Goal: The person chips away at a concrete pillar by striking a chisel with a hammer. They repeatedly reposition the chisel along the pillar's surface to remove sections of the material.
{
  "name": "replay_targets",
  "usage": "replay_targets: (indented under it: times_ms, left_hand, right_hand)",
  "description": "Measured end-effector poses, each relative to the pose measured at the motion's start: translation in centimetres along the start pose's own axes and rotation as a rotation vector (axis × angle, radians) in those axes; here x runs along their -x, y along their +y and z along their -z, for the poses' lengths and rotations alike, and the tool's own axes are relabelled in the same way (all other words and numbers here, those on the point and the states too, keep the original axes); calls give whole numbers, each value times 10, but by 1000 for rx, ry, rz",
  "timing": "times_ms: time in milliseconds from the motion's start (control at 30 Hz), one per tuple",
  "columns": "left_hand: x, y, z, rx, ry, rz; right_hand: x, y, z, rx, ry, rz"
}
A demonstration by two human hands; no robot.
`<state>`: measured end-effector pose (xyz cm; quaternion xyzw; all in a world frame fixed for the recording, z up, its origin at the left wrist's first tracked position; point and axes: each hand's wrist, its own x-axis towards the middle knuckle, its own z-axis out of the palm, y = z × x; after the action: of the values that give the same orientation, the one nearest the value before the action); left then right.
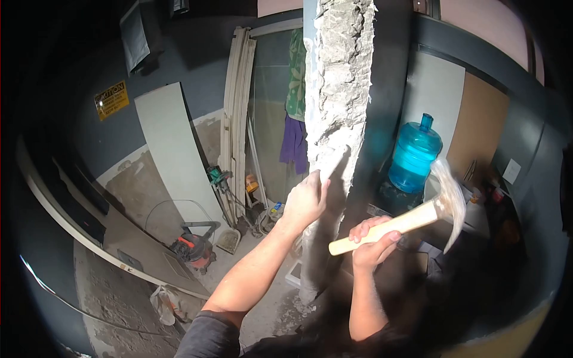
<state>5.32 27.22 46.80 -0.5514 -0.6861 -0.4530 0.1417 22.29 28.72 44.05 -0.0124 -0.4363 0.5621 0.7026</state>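
A tall column with rough, chipped plaster (343, 77) stands upright in the middle of the view. My left hand (305, 200) is closed in front of it around something pale that points up at the plaster; its shape is hard to make out against the white surface. To the right of the column, my right hand (373, 241) is wrapped round the wooden handle of a hammer (406, 219). The hammer's curved metal head is at the right, blurred and apart from the column.
A blue water bottle (416, 154) stands behind at the right. At the left are a leaning white board (173, 137), a red and black vacuum (194, 250), a dustpan (228, 240) and a yellow caution sign (111, 100). Rubble (296, 311) lies on the floor by the column's foot.
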Motion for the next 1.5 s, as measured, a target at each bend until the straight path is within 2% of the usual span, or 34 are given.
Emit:
replay_targets:
  times_ms: [33, 100, 167, 200, 233, 300, 433, 500, 567, 633, 700, 767, 833, 900, 967, 1000, 1100, 1233, 1300, 1333, 1367, 1433, 1500]
  left_hand:
    - [0, -2, 2, 1, 1, -1]
    - [0, -4, 5, 33, -24, -5]
    - [-2, -7, 8, 57, -49, -10]
    - [-2, -10, 7, 54, -32, -32]
    - [-2, -10, 9, 48, -13, -55]
    - [-4, -10, 13, 45, -10, -77]
    - [-6, -2, 16, 0, -57, -40]
    - [-5, 1, 15, 17, -50, -21]
    - [-6, 2, 15, 10, -33, -32]
    - [-6, 3, 14, -26, -44, -36]
    - [-3, 5, 15, -48, -58, -24]
    - [-8, 8, 16, -69, -50, -19]
    - [-6, 12, 10, -38, 18, -9]
    - [-6, 12, 8, -23, 28, -3]
    - [-7, 12, 8, -74, -6, -23]
    - [-6, 11, 8, -92, 15, -15]
    - [-8, 11, 15, -97, -22, -25]
    - [-9, 8, 11, -79, 25, -14]
    - [-8, 13, 9, -59, 57, -36]
    - [-9, 13, 9, -79, 41, -9]
    - [-7, 12, 9, -82, 39, -11]
    - [-9, 11, 10, -109, 32, -7]
    - [-10, 10, 10, -113, 36, -11]
  right_hand:
    - [2, 8, -3, -36, 66, 57]
    - [12, 26, -2, 134, -104, 144]
    - [31, 72, 7, 94, -128, -81]
    - [34, 80, 9, 157, -144, -364]
    - [37, 84, 8, 184, -155, -390]
    - [41, 83, 16, 240, -168, -384]
    - [50, 67, 4, 61, -182, -97]
    - [48, 59, -14, -44, -33, 1]
    - [47, 67, -9, -5, -88, -71]
    - [31, 69, 1, 184, -204, -523]
    - [28, 61, 10, 190, -110, -525]
    - [37, 50, 10, 58, -40, -420]
    - [36, 44, 7, 58, -68, -164]
    - [31, 48, -5, -133, 35, -146]
    - [21, 55, 1, 6, -130, -417]
    - [12, 54, 6, 171, -188, -523]
    - [15, 44, 16, 205, -172, -439]
    - [29, 46, -1, 5, -61, -171]
    - [26, 64, -1, 54, -82, -363]
    - [15, 51, -3, 187, -148, -553]
    - [10, 51, 3, 145, -73, -609]
    - [8, 42, 14, 175, -84, -513]
    - [15, 34, 13, 75, -29, -369]
